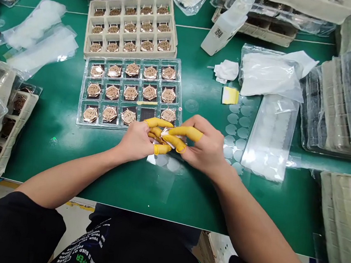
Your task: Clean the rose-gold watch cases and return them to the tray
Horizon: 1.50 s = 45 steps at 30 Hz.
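My left hand [139,139], with yellow finger cots on, is closed around a small watch case [163,135], of which only a rose-gold edge shows. My right hand [203,144], also in yellow finger cots, pinches a piece of white cloth [173,144] against the case. Fingers hide most of both. Just beyond lies a clear plastic tray [80,106] of rose-gold watch cases, backs up; a front-row compartment shows its dark bottom. Under my hands is a clear sheet with round film stickers [175,164].
A beige tray of watch cases [86,32] sits behind the clear one. To the right are a white bottle [224,26], a crumpled white cloth [226,71], a yellow pad [230,96] and plastic bags [269,136]. Stacked trays [336,105] line both sides.
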Tool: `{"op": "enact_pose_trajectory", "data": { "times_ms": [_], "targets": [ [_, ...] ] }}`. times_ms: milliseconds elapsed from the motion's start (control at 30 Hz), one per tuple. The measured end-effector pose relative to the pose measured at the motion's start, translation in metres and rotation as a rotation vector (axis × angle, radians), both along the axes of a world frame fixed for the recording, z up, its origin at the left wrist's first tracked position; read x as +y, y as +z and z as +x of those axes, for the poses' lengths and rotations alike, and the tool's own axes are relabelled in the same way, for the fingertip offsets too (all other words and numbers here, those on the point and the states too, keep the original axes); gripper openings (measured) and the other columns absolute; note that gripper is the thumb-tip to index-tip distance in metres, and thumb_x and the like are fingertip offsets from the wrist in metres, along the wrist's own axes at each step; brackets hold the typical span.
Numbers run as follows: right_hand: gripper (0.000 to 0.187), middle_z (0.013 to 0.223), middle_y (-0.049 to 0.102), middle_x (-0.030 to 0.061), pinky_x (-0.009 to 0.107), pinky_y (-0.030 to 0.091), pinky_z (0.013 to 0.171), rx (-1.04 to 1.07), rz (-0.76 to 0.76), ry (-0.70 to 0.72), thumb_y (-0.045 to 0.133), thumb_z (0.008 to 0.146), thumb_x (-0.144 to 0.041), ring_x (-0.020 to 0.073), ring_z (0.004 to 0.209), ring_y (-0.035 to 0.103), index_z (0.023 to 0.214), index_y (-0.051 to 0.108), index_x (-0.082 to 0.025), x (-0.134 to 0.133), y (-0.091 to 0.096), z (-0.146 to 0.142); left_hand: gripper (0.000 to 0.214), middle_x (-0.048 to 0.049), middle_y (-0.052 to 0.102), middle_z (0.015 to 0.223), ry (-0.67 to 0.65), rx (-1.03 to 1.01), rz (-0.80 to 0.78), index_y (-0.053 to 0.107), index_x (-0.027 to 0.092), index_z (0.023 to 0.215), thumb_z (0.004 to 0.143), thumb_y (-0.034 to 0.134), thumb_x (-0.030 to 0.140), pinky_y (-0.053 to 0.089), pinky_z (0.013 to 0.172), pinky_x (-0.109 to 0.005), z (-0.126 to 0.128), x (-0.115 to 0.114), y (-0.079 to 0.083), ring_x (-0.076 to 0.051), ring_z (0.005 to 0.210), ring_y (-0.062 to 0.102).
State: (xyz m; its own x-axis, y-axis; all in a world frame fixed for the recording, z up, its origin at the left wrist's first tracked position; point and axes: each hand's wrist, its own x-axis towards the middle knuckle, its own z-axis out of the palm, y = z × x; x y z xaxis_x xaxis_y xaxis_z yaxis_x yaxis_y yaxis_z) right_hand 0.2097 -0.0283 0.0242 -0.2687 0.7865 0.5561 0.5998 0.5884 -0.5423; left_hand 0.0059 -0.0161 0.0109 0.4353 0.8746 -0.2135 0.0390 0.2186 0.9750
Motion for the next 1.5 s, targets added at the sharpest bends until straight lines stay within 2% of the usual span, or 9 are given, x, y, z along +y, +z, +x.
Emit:
{"op": "enact_pose_trajectory", "data": {
  "times_ms": [100,267,467,600,733,967,1100,1267,1500],
  "targets": [
    [0.016,0.077,0.060,0.0031,0.033,0.044,0.059,0.011,-0.023,-0.081,0.069,0.097,-0.039,0.0164,0.068,0.057,0.090,0.075,-0.026,-0.001,0.002,0.000,0.063,-0.0003,0.077,0.083,0.032,-0.018,-0.011,0.071,0.016,0.119,0.059,0.090,0.020,0.062,0.067,-0.020,0.000,0.000,-0.001,-0.011,0.072,0.073],
    [0.015,0.078,0.061,0.0025,0.032,0.044,0.057,0.005,-0.021,0.015,0.074,0.094,-0.040,0.0153,0.067,0.057,0.089,0.074,-0.026,-0.002,0.001,-0.002,0.063,-0.0008,0.077,0.085,-0.003,-0.013,-0.012,0.073,0.016,0.119,0.059,0.090,0.019,0.063,0.070,-0.021,-0.001,0.001,-0.001,-0.011,0.071,0.072],
    [0.015,0.100,0.068,0.0106,0.049,0.052,0.087,-0.138,-0.112,-0.330,0.069,0.096,-0.040,0.0288,0.097,0.062,0.096,0.076,-0.026,0.011,-0.006,0.031,0.055,-0.0026,0.080,0.090,0.016,0.073,0.226,0.075,0.019,0.120,0.068,0.090,0.028,0.068,0.081,-0.027,-0.002,-0.007,0.002,-0.015,0.081,0.077],
    [0.031,0.119,0.074,0.0097,0.055,0.052,0.101,-0.049,-0.340,-0.130,0.067,0.096,-0.045,0.0313,0.113,0.065,0.122,0.074,-0.030,0.009,0.008,0.047,0.042,-0.0027,0.083,0.098,0.016,0.076,0.616,0.077,0.020,0.118,0.077,0.085,0.026,0.068,0.084,-0.026,-0.004,-0.013,-0.005,-0.013,0.078,0.076],
    [0.036,0.099,0.079,0.0049,0.044,0.058,0.088,0.103,-0.661,0.042,0.077,0.088,-0.047,0.0238,0.092,0.072,0.118,0.076,-0.027,0.003,0.025,0.037,0.035,-0.0022,0.084,0.096,0.010,0.052,0.880,0.079,0.021,0.113,0.079,0.085,0.021,0.066,0.078,-0.022,-0.004,-0.013,-0.008,-0.012,0.075,0.077],
    [0.036,0.079,0.074,0.0036,0.033,0.055,0.066,0.265,-0.786,0.001,0.083,0.081,-0.049,0.0160,0.068,0.065,0.103,0.078,-0.021,0.003,0.028,0.035,0.045,-0.0055,0.083,0.104,-0.065,0.065,0.490,0.078,0.019,0.115,0.071,0.089,0.024,0.066,0.084,-0.026,-0.006,-0.005,0.001,-0.015,0.083,0.077],
    [0.039,0.082,0.076,0.0048,0.033,0.056,0.067,0.273,-0.805,-0.005,0.084,0.081,-0.052,0.0158,0.070,0.065,0.105,0.079,-0.021,0.003,0.028,0.035,0.053,-0.0046,0.082,0.096,-0.003,0.022,0.273,0.077,0.018,0.117,0.066,0.091,0.025,0.067,0.082,-0.027,-0.005,-0.002,0.001,-0.016,0.084,0.077],
    [0.044,0.084,0.076,0.0060,0.034,0.056,0.070,0.261,-0.827,-0.047,0.088,0.074,-0.053,0.0165,0.072,0.065,0.100,0.079,-0.018,0.004,0.028,0.036,0.051,-0.0040,0.082,0.096,0.025,0.043,0.286,0.077,0.018,0.116,0.067,0.089,0.023,0.067,0.085,-0.027,-0.004,-0.004,0.001,-0.015,0.085,0.078],
    [0.016,0.076,0.072,0.0028,0.032,0.048,0.064,0.056,-0.670,-0.041,0.076,0.085,-0.038,0.0153,0.067,0.060,0.087,0.077,-0.022,0.001,0.025,0.035,0.053,-0.0030,0.081,0.090,0.011,0.039,0.188,0.077,0.018,0.116,0.065,0.090,0.021,0.068,0.084,-0.029,-0.003,-0.003,0.004,-0.016,0.083,0.078]
  ]
}}
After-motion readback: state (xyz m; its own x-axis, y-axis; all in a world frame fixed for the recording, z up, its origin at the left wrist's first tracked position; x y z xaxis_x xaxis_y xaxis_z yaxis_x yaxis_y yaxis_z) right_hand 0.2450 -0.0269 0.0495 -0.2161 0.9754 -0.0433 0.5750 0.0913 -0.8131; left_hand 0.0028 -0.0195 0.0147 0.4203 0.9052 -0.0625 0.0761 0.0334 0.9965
